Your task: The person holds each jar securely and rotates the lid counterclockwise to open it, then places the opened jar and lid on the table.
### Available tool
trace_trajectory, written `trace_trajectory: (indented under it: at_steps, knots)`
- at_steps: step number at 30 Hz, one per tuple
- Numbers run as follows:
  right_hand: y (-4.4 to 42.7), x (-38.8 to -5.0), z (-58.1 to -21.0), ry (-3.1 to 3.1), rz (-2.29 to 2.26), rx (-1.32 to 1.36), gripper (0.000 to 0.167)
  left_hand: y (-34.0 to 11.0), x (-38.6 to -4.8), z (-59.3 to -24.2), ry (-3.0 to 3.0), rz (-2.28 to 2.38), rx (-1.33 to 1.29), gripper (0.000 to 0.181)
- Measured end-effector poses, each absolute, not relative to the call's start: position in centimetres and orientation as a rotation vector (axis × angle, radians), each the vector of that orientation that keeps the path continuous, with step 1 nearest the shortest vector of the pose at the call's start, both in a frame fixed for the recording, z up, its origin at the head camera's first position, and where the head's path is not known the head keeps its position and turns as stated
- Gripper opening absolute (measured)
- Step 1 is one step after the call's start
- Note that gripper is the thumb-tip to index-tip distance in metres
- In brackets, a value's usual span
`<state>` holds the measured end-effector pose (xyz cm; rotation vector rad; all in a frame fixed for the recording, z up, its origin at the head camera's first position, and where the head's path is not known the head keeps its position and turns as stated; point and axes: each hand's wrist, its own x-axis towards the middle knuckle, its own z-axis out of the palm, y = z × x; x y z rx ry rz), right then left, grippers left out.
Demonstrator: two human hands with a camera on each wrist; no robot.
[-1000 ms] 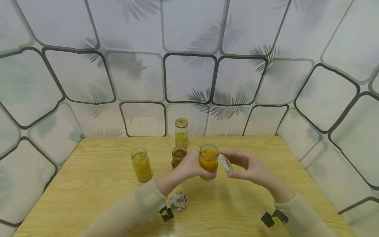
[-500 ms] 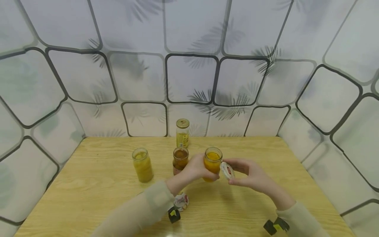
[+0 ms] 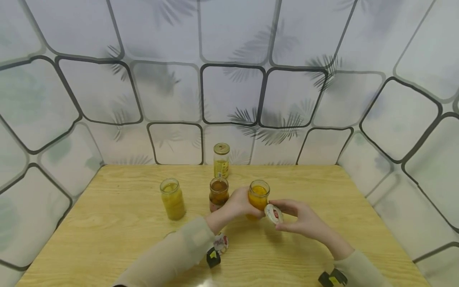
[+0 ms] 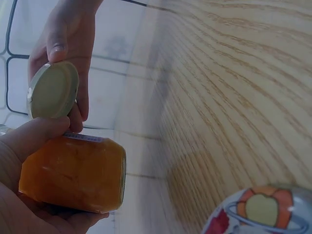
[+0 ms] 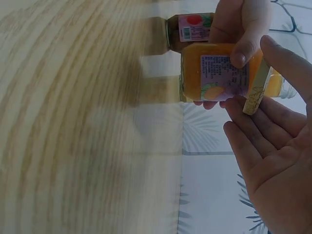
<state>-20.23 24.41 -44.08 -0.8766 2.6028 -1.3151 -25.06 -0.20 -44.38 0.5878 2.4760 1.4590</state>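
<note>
My left hand (image 3: 241, 204) grips an open glass jar (image 3: 257, 194) of orange contents, fingers around one side and thumb around the other. A printed label (image 5: 217, 73) shows on it in the right wrist view. The jar's base looks raised off the table in the left wrist view. To its right, my right hand (image 3: 303, 221) pinches a round metal jar lid (image 3: 274, 214) between thumb and fingers. The lid is tilted beside the jar, off its mouth; its plain inner side (image 4: 54, 90) faces the left wrist camera.
Behind my left hand stands an open jar of brown contents (image 3: 218, 193). An open yellow jar (image 3: 173, 201) is at left; a gold-lidded jar (image 3: 221, 161) stands at the back. A printed lid (image 3: 221, 242) lies on the wooden table (image 3: 107, 223), partly behind my left sleeve.
My left hand and the jar have shifted slightly right. The right hand has come down and nearer, turning the lid so its printed top faces the head camera more.
</note>
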Motion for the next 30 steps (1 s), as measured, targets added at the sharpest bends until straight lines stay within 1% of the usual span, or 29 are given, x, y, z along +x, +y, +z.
trace_trajectory:
  at_steps: [12,23,30]
  knots:
    - [24.3,-20.0,-44.9,2.613,-1.178,-0.896,0.061,0.0,-25.6,-45.6,2.484,1.439,0.533,0.049]
    - [24.3,-19.9,-45.0,2.6,-1.153,-0.897,0.063,0.0,-25.7,-45.8,2.45,1.449,0.508,0.05]
    - [24.1,-19.8,-45.8,2.603,-1.124,-0.93,0.064,0.1,-25.8,-46.0,2.421,1.51,0.472,0.06]
